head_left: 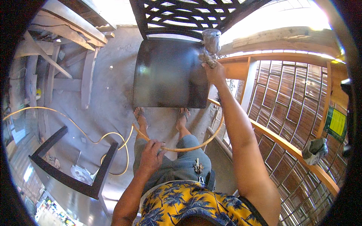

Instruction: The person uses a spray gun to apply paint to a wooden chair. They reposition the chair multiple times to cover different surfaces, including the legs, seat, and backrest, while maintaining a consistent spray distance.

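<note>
In front of me stands a chair with a glossy dark seat [169,75] and a black openwork back [181,11] at its far side. My right hand [215,73] is closed round a paint spray gun [211,43] with a smudged cup on top, over the seat's far right corner. Down by my lap, my left hand [151,156] is closed on the yellow air hose [188,149]. From there the hose curves up on the right toward the spray gun; its other part loops over the floor to the left. My forearm hides the join at the gun.
At the lower left is another dark furniture piece [101,169] with a curved frame. Timber framing [88,77] stands at the upper left. Along my right runs a wooden rail [279,145] with a metal grille [279,90] and a crumpled grey bundle [315,151].
</note>
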The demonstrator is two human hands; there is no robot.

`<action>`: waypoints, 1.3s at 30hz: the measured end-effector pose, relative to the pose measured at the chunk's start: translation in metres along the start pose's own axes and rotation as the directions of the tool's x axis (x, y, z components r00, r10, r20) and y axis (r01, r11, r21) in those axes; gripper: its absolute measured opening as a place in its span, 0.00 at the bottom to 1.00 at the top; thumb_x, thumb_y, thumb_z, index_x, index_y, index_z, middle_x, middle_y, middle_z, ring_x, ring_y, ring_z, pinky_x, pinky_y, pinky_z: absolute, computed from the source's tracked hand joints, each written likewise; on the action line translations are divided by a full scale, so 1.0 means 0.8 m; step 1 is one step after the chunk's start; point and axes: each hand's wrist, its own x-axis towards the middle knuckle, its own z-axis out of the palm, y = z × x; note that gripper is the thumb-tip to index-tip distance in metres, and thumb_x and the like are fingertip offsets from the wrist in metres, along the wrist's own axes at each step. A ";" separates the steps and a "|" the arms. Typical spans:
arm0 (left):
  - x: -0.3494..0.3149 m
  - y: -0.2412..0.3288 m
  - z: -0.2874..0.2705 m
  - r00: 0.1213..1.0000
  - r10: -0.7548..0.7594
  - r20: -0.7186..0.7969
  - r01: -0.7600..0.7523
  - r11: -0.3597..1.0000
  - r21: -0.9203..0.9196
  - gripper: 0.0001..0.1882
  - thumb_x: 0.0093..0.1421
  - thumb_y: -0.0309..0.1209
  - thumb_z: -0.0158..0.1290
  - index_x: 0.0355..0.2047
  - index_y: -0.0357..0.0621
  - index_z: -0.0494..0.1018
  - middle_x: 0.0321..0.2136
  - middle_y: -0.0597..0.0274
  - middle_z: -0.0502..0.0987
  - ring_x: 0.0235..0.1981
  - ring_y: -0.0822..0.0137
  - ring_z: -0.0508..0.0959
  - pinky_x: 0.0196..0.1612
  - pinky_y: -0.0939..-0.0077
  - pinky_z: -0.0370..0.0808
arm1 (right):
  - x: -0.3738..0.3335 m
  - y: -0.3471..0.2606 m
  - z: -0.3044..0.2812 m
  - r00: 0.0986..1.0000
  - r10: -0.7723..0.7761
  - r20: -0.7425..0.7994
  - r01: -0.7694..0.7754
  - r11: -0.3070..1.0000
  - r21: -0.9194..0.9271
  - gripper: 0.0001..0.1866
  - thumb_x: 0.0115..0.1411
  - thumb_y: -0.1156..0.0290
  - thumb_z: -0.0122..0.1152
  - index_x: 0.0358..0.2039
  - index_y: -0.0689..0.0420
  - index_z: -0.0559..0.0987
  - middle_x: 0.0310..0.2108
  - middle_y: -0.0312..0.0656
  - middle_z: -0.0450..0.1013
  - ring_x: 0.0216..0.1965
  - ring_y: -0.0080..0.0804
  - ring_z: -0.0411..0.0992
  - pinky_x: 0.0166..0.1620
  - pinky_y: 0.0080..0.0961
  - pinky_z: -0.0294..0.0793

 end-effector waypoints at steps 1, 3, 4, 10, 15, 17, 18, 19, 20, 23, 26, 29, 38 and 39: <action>0.002 0.001 -0.001 1.000 0.008 -0.008 -0.008 1.000 -0.006 0.17 0.57 0.29 0.65 0.46 0.40 0.78 0.42 0.50 0.75 0.47 0.45 0.78 0.52 0.55 0.76 | 0.004 -0.007 -0.002 1.000 0.010 -0.022 -0.010 1.000 0.008 0.23 0.61 0.53 0.71 0.48 0.57 0.83 0.39 0.59 0.82 0.45 0.62 0.80 0.47 0.48 0.78; 0.003 0.003 -0.003 1.000 -0.011 0.001 0.011 1.000 -0.021 0.17 0.57 0.29 0.65 0.46 0.41 0.78 0.43 0.50 0.76 0.47 0.46 0.78 0.52 0.55 0.76 | 0.005 -0.013 -0.008 0.999 0.038 -0.015 -0.039 0.999 -0.021 0.22 0.61 0.55 0.71 0.50 0.55 0.83 0.40 0.57 0.82 0.45 0.58 0.80 0.48 0.47 0.78; 0.003 0.003 -0.004 1.000 -0.019 0.006 0.019 0.999 -0.028 0.17 0.57 0.29 0.65 0.46 0.41 0.78 0.43 0.50 0.76 0.47 0.46 0.78 0.52 0.55 0.76 | 0.001 -0.011 -0.012 0.998 0.057 0.012 -0.056 0.997 -0.058 0.21 0.62 0.56 0.70 0.51 0.54 0.83 0.40 0.56 0.82 0.45 0.55 0.81 0.49 0.45 0.77; -0.005 0.002 -0.004 0.993 -0.018 0.115 0.019 1.000 -0.010 0.15 0.59 0.33 0.64 0.44 0.42 0.78 0.48 0.49 0.77 0.52 0.46 0.78 0.55 0.56 0.76 | -0.068 0.013 -0.030 0.981 -0.055 0.185 0.057 0.998 -0.004 0.25 0.62 0.55 0.70 0.56 0.56 0.81 0.43 0.59 0.81 0.48 0.58 0.80 0.52 0.46 0.77; -0.016 -0.001 0.004 0.974 0.034 0.226 -0.034 0.999 -0.004 0.15 0.59 0.33 0.64 0.44 0.42 0.79 0.49 0.49 0.77 0.56 0.43 0.76 0.59 0.54 0.75 | -0.166 0.024 -0.042 0.931 0.208 0.301 -0.179 0.976 -0.122 0.21 0.63 0.59 0.70 0.52 0.56 0.83 0.41 0.56 0.83 0.44 0.48 0.82 0.49 0.41 0.78; -0.021 0.001 0.006 0.959 0.036 0.281 -0.030 0.999 -0.025 0.15 0.58 0.33 0.64 0.44 0.43 0.79 0.49 0.49 0.77 0.57 0.41 0.75 0.60 0.53 0.74 | -0.203 0.025 -0.048 0.905 0.275 0.325 -0.222 0.956 -0.192 0.23 0.62 0.58 0.72 0.52 0.58 0.83 0.41 0.55 0.83 0.43 0.47 0.82 0.48 0.39 0.78; -0.022 0.002 0.006 0.951 0.047 0.306 -0.031 0.998 -0.055 0.15 0.58 0.33 0.65 0.44 0.43 0.79 0.49 0.49 0.77 0.58 0.40 0.75 0.60 0.53 0.73 | -0.221 0.025 -0.053 0.891 0.274 0.363 -0.216 0.957 -0.192 0.24 0.61 0.58 0.72 0.52 0.60 0.83 0.41 0.56 0.83 0.43 0.46 0.82 0.48 0.39 0.79; -0.023 0.003 0.006 0.942 0.057 0.330 -0.031 0.996 -0.084 0.14 0.58 0.33 0.65 0.44 0.43 0.79 0.49 0.49 0.77 0.59 0.40 0.74 0.61 0.52 0.73 | -0.231 0.026 -0.055 0.876 0.271 0.400 -0.209 0.959 -0.191 0.25 0.61 0.58 0.73 0.52 0.61 0.83 0.41 0.56 0.83 0.43 0.46 0.82 0.48 0.39 0.79; -0.025 0.004 0.007 0.942 0.054 0.331 -0.027 0.996 -0.086 0.15 0.58 0.33 0.65 0.44 0.43 0.79 0.49 0.49 0.77 0.59 0.40 0.74 0.61 0.52 0.73 | -0.236 0.027 -0.053 0.855 0.281 0.437 -0.236 0.959 -0.155 0.26 0.60 0.57 0.73 0.54 0.60 0.82 0.42 0.58 0.82 0.44 0.50 0.82 0.49 0.41 0.79; -0.027 0.007 0.012 0.939 0.028 0.342 0.007 0.995 -0.100 0.15 0.58 0.32 0.65 0.44 0.43 0.79 0.49 0.48 0.77 0.60 0.40 0.74 0.62 0.52 0.72 | -0.237 0.031 -0.036 0.831 0.319 0.456 -0.290 0.948 -0.135 0.29 0.59 0.55 0.74 0.56 0.60 0.80 0.44 0.63 0.81 0.48 0.59 0.81 0.50 0.45 0.79; -0.025 0.000 0.017 0.947 -0.034 0.320 0.069 0.993 -0.099 0.15 0.58 0.32 0.65 0.44 0.43 0.79 0.50 0.48 0.77 0.59 0.41 0.74 0.61 0.53 0.73 | -0.191 0.033 -0.003 0.914 0.208 0.348 -0.168 0.976 -0.142 0.27 0.60 0.55 0.73 0.53 0.61 0.81 0.42 0.62 0.81 0.47 0.60 0.81 0.48 0.45 0.79; -0.021 -0.011 0.013 0.975 -0.067 0.211 0.081 0.995 -0.060 0.16 0.58 0.31 0.65 0.45 0.42 0.78 0.50 0.48 0.77 0.57 0.42 0.75 0.60 0.53 0.73 | -0.136 0.028 0.008 0.950 0.125 0.285 -0.128 0.992 -0.010 0.25 0.60 0.54 0.73 0.49 0.60 0.82 0.39 0.61 0.81 0.45 0.61 0.80 0.46 0.45 0.78; -0.002 -0.014 -0.009 0.998 -0.052 0.016 0.053 0.998 -0.018 0.16 0.57 0.29 0.64 0.46 0.42 0.78 0.47 0.50 0.76 0.50 0.45 0.77 0.55 0.53 0.75 | -0.005 -0.008 0.020 0.999 -0.032 0.036 0.033 0.999 -0.023 0.26 0.60 0.50 0.72 0.49 0.58 0.82 0.39 0.60 0.81 0.45 0.63 0.79 0.45 0.47 0.78; 0.000 -0.013 -0.009 0.999 -0.042 0.006 0.042 0.999 -0.008 0.16 0.57 0.29 0.64 0.46 0.42 0.78 0.46 0.50 0.76 0.49 0.45 0.77 0.54 0.53 0.75 | 0.002 -0.011 0.020 1.000 -0.021 0.017 0.022 0.999 -0.027 0.27 0.60 0.49 0.72 0.49 0.58 0.82 0.39 0.60 0.81 0.45 0.62 0.79 0.46 0.48 0.78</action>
